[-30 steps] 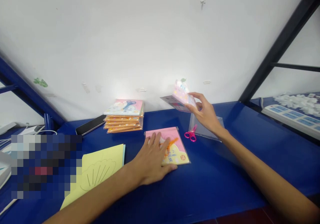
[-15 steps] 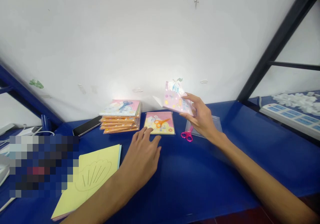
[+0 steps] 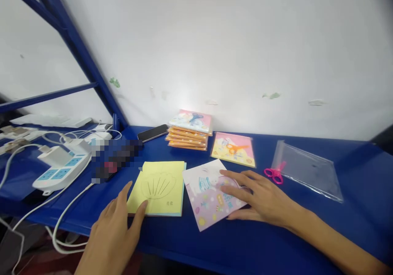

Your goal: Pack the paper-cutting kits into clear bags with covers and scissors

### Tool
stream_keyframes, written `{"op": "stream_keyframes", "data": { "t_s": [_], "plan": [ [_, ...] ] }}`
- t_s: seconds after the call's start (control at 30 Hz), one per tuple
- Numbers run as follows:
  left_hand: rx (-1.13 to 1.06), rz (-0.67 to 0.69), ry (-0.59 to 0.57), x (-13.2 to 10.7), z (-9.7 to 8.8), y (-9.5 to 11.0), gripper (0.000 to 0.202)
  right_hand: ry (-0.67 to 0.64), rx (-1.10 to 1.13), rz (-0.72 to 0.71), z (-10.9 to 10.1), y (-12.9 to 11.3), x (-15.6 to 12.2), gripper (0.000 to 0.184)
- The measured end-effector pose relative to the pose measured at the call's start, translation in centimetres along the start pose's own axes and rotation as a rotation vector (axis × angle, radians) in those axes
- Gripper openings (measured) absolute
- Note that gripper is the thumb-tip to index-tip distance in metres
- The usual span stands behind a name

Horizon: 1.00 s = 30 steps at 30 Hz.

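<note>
- Left hand (image 3: 112, 226): thumb and fingers parted, thumb tip over the edge of the yellow paper stack (image 3: 161, 187).
- Right hand (image 3: 267, 199): fingers spread across the purple booklet (image 3: 210, 205) — whether the thumb pinches it, I cannot tell.
- The booklet lies tilted beside the yellow paper.
- Beyond — pink scissors (image 3: 277, 178) by a clear sleeve (image 3: 313, 172), stacked packets (image 3: 188, 137).

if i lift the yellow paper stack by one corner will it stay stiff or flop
The yellow paper stack will probably sag somewhat, since it looks like thin sheets. Its layers may slip apart: a blue edge peeks out from beneath, and no binding shows. Lying flat and low, it seems unlikely to tip or roll.
</note>
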<state>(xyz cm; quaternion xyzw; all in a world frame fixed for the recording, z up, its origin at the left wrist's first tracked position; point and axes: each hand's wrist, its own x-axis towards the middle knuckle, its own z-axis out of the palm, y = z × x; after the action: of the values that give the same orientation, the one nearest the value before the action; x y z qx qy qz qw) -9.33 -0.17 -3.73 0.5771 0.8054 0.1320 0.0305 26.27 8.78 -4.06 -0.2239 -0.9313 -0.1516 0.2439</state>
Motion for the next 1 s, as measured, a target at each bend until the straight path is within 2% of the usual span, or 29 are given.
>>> {"op": "stream_keyframes", "data": {
  "t_s": [0.17,0.37,0.53,0.6,0.7,0.8,0.9,1.0],
  "plan": [
    [-0.07,-0.037,-0.037,0.7,-0.3,2.7,0.062,-0.029,0.043,0.044,0.2,0.2,-0.7,0.054],
    [-0.099,-0.136,-0.125,2.8,-1.0,2.7,0.07,-0.058,0.08,0.076,0.5,0.2,-1.3,0.06],
    [-0.116,-0.222,-0.227,4.2,-1.4,2.3,0.101,-0.049,0.077,0.065,0.5,0.4,-1.6,0.063],
    [-0.117,-0.242,-0.25,4.6,-1.8,2.4,0.105,-0.048,0.071,0.054,0.5,0.6,-1.6,0.062],
    [-0.199,-0.226,-0.318,4.7,-2.5,2.7,0.076,-0.064,0.096,0.057,0.6,0.6,-1.8,0.063],
    [-0.282,-0.221,-0.354,4.4,-2.9,3.1,0.047,-0.11,0.199,0.184,0.6,0.6,-2.1,0.067],
    [-0.294,-0.203,-0.305,4.0,-2.9,3.1,0.043,-0.164,0.363,0.392,0.3,0.9,-2.2,0.079],
    [-0.375,-0.198,-0.307,3.6,-2.8,2.9,0.042,-0.217,0.522,0.444,-0.3,1.4,-2.2,0.087]
  ]
}}
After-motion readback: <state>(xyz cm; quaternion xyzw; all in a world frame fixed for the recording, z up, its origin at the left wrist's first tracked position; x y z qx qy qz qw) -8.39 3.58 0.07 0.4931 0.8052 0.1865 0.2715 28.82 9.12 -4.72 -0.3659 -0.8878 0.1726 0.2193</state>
